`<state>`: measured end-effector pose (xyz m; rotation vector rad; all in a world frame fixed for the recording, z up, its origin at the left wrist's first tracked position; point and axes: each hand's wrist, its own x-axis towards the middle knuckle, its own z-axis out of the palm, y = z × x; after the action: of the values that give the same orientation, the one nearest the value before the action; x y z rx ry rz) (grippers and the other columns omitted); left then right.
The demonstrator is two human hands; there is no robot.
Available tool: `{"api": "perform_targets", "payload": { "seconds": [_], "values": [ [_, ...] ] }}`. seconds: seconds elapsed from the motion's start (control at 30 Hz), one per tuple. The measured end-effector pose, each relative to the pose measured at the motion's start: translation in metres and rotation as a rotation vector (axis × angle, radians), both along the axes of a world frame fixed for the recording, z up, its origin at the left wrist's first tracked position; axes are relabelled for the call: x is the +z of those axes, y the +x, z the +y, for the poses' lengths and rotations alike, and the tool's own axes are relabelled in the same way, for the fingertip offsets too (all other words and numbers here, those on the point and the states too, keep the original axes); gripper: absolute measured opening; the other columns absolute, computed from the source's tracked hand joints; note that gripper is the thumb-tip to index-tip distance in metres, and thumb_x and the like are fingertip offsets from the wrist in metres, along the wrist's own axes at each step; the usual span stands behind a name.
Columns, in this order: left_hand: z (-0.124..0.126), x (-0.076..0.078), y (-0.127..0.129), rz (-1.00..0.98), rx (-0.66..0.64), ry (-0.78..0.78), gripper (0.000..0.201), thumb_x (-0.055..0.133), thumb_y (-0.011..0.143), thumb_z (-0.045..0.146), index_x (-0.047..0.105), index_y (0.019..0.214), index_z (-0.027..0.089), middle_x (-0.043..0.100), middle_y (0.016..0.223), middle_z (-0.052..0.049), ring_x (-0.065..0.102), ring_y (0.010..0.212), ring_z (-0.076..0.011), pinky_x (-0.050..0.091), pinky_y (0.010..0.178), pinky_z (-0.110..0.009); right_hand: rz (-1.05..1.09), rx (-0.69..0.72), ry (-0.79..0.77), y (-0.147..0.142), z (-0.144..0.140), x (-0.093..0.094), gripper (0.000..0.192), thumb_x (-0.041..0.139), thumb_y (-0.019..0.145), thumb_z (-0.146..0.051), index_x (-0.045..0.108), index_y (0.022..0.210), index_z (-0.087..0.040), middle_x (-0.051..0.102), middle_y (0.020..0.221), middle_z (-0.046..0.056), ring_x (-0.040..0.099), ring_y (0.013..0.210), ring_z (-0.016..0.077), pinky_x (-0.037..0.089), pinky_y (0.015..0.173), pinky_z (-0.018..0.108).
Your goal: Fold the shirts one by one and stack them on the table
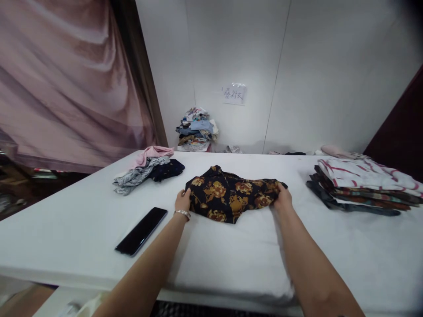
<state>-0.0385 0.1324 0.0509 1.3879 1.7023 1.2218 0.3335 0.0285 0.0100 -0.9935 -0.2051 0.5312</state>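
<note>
A dark shirt (231, 193) with golden-brown flowers lies partly folded in front of me on the white table. My left hand (183, 201), with a silvery bracelet at the wrist, is closed on the shirt's left edge. At the other end, my right hand (283, 198) grips the narrow right edge, its fingertips partly hidden by cloth. The shirt is wider on the left and tapers to the right, spread between both hands.
A black phone (142, 231) lies left of my left forearm. Crumpled clothes (142, 171) sit at the back left, and a folded stack (366, 187) at the right. Against the wall stands a tall clothes pile (197, 127). A pink curtain (72, 75) hangs at the left.
</note>
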Motion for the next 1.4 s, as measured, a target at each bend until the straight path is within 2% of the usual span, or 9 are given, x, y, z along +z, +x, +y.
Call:
{"api": "perform_targets", "payload": {
  "seconds": [0.23, 0.43, 0.57, 0.73, 0.87, 1.0, 1.17, 1.3, 1.4],
  "values": [
    [-0.014, 0.004, 0.01, -0.148, -0.146, -0.004, 0.021, 0.073, 0.071, 0.027, 0.072, 0.09, 0.018, 0.078, 0.086, -0.004, 0.072, 0.084, -0.0232, 0.057, 0.082, -0.035, -0.101, 0.238, -0.181, -0.033, -0.003, 0.013, 0.036, 0.078, 0.058, -0.021, 0.068, 0.092, -0.019, 0.075, 0.082, 0.003, 0.07, 0.079, 0.0246, 0.059, 0.075, 0.04],
    [0.034, 0.08, 0.005, -0.27, 0.026, 0.237, 0.039, 0.053, 0.087, 0.029, 0.063, 0.123, 0.015, 0.069, 0.124, -0.009, 0.062, 0.117, -0.0212, 0.047, 0.104, -0.034, -0.243, 0.272, -0.173, -0.039, -0.006, 0.017, 0.035, 0.072, 0.061, -0.029, 0.071, 0.094, -0.019, 0.076, 0.086, 0.006, 0.072, 0.083, 0.0269, 0.059, 0.072, 0.039],
    [0.042, 0.116, 0.038, -0.298, -0.284, 0.531, 0.061, 0.059, 0.084, 0.022, 0.045, 0.144, 0.02, 0.053, 0.147, -0.007, 0.049, 0.135, -0.0191, 0.035, 0.115, -0.033, -0.45, 0.194, -0.528, -0.031, -0.008, 0.012, 0.029, 0.07, 0.059, -0.039, 0.072, 0.077, -0.017, 0.072, 0.068, 0.006, 0.069, 0.077, 0.0285, 0.056, 0.067, 0.038],
    [-0.022, 0.08, 0.116, 0.308, -1.096, 0.315, 0.055, 0.057, 0.086, 0.028, 0.053, 0.139, 0.016, 0.056, 0.144, -0.01, 0.051, 0.133, -0.0235, 0.037, 0.115, -0.037, -0.723, -0.09, -0.567, -0.027, -0.017, 0.022, 0.053, 0.064, 0.067, -0.057, 0.07, 0.1, -0.016, 0.073, 0.102, 0.013, 0.065, 0.099, 0.0291, 0.051, 0.087, 0.042],
    [-0.08, 0.045, 0.15, 0.357, -1.288, 0.305, 0.033, 0.056, 0.086, 0.024, 0.071, 0.115, 0.024, 0.073, 0.12, -0.004, 0.066, 0.113, -0.0213, 0.048, 0.104, -0.032, -0.72, 0.182, -0.233, -0.043, -0.016, 0.033, 0.072, 0.06, 0.075, -0.062, 0.055, 0.132, -0.018, 0.067, 0.122, 0.014, 0.065, 0.102, 0.0248, 0.051, 0.092, 0.043],
    [-0.09, 0.039, 0.136, 0.29, -1.194, 0.46, 0.032, 0.045, 0.093, 0.029, 0.073, 0.108, 0.026, 0.075, 0.112, 0.0, 0.068, 0.106, -0.0193, 0.049, 0.1, -0.031, -0.726, 0.443, -0.271, -0.06, -0.014, 0.027, 0.079, 0.073, 0.07, -0.055, 0.052, 0.139, -0.024, 0.065, 0.129, 0.011, 0.06, 0.119, 0.0268, 0.044, 0.105, 0.044],
    [-0.047, 0.038, 0.086, 0.347, -0.655, 0.429, 0.033, 0.047, 0.092, 0.026, 0.066, 0.118, 0.022, 0.067, 0.126, -0.006, 0.057, 0.121, -0.0226, 0.04, 0.11, -0.036, -1.011, 0.588, -0.387, -0.072, -0.01, 0.014, 0.045, 0.074, 0.068, -0.037, 0.072, 0.112, -0.029, 0.069, 0.122, 0.003, 0.06, 0.118, 0.027, 0.04, 0.108, 0.045],
    [-0.019, 0.023, 0.055, 0.443, -0.389, 0.152, 0.04, 0.051, 0.092, 0.036, 0.06, 0.126, 0.018, 0.06, 0.137, -0.013, 0.05, 0.13, -0.028, 0.036, 0.111, -0.041, -0.905, 0.334, -0.382, -0.065, -0.005, 0.011, 0.023, 0.064, 0.072, -0.038, 0.076, 0.085, -0.024, 0.075, 0.095, 0.003, 0.066, 0.096, 0.0252, 0.049, 0.095, 0.04],
    [-0.016, 0.007, 0.045, 0.407, -0.381, 0.059, 0.045, 0.044, 0.095, 0.042, 0.058, 0.128, 0.015, 0.062, 0.133, -0.016, 0.056, 0.124, -0.0289, 0.041, 0.105, -0.041, -0.675, 0.013, -0.311, -0.045, -0.005, 0.01, 0.029, 0.06, 0.072, -0.042, 0.073, 0.086, -0.019, 0.074, 0.085, 0.004, 0.065, 0.088, 0.0236, 0.052, 0.086, 0.037]
  ]
}}
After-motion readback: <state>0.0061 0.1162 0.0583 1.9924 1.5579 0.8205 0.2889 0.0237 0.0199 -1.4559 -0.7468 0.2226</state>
